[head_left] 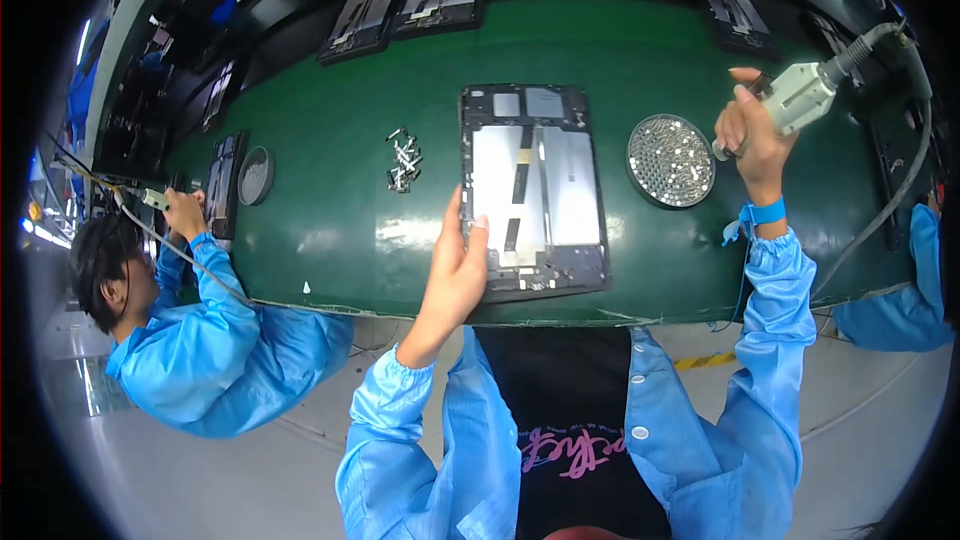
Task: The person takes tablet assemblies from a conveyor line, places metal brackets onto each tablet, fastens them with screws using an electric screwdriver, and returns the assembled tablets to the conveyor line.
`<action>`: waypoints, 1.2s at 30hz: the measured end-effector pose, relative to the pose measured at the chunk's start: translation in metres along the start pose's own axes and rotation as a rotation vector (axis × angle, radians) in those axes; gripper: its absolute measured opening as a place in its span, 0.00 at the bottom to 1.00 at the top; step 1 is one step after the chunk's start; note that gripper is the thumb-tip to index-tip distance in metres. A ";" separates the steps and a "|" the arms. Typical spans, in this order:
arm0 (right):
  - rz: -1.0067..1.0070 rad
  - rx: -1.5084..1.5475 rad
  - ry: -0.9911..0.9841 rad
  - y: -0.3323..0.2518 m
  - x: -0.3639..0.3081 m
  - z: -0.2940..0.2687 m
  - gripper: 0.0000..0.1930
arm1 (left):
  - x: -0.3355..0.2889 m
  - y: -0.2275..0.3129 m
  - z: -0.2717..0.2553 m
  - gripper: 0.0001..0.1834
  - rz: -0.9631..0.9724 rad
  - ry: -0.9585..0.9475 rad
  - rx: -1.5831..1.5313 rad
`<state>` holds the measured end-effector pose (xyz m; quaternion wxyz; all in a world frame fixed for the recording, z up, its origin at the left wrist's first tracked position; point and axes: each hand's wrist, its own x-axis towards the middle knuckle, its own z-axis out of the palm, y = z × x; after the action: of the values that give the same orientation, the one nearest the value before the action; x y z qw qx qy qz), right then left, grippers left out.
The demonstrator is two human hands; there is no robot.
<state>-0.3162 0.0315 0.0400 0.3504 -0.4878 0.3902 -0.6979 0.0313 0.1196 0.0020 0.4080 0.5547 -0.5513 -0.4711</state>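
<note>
You stand at a green workbench (320,140) with an opened tablet (565,190) flat before you near its front edge, silver panels showing inside a dark frame. Your left hand (458,265) grips the tablet's lower left side, thumb over the top and fingers along the edge. Your right hand (757,140), wearing a blue wrist strap (768,212), is wrapped around a pale electric screwdriver (803,98) to the right; its tip is just beside a round dish of small screws (671,162), though you cannot tell whether they touch. That dish stands between the tablet and your right hand. A grey cable (922,135) runs from the screwdriver's back and curves down the right side. Left of the tablet is a loose heap of small metal parts (404,160). Beyond, two more opened tablets (405,2) lie side by side at the far left, and another device (730,5) lies at the far right. To your left, a co-worker in blue (220,350) leans over the bench near a smaller dish (257,176); at the right edge, another person's blue sleeve (905,285) shows.
</note>
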 end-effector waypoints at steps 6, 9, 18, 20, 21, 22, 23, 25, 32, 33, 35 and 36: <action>-0.001 0.012 -0.009 -0.002 -0.005 -0.007 0.12 | 0.024 0.010 -0.023 0.18 0.245 0.204 0.775; 0.011 0.033 -0.008 -0.005 -0.007 -0.003 0.12 | 0.087 0.020 -0.064 0.21 0.352 0.508 0.887; 0.108 0.140 -0.153 -0.015 -0.025 0.049 0.08 | 0.162 0.005 -0.102 0.29 -0.093 0.214 1.273; 0.139 0.155 -0.186 -0.019 -0.028 0.059 0.07 | 0.160 0.004 -0.098 0.25 -0.016 0.211 1.236; 0.145 0.146 -0.183 -0.018 -0.030 0.060 0.07 | 0.160 0.001 -0.098 0.25 -0.018 0.202 1.231; 0.176 0.155 -0.190 -0.017 -0.032 0.061 0.07 | 0.161 -0.002 -0.099 0.22 0.104 0.232 1.249; 0.207 0.164 -0.197 -0.016 -0.033 0.062 0.07 | 0.160 -0.004 -0.100 0.19 0.226 0.263 1.265; 0.212 0.161 -0.184 -0.014 -0.032 0.059 0.07 | 0.152 0.011 -0.089 0.17 0.330 0.328 1.225; 0.223 0.191 -0.183 -0.008 -0.034 0.059 0.06 | 0.146 0.020 -0.073 0.14 0.545 0.459 0.929; 0.225 0.186 -0.183 -0.008 -0.034 0.058 0.06 | 0.147 0.019 -0.071 0.13 0.554 0.455 0.865; 0.231 0.188 -0.177 -0.008 -0.034 0.058 0.06 | 0.147 0.019 -0.070 0.13 0.487 0.434 0.807; 0.237 0.194 -0.176 -0.008 -0.034 0.058 0.06 | 0.147 0.019 -0.070 0.13 0.491 0.425 0.805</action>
<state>-0.2518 0.0530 0.0458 0.5085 -0.4616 0.3435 -0.6406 0.0869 -0.0327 0.0253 0.3639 0.6053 -0.7078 0.0113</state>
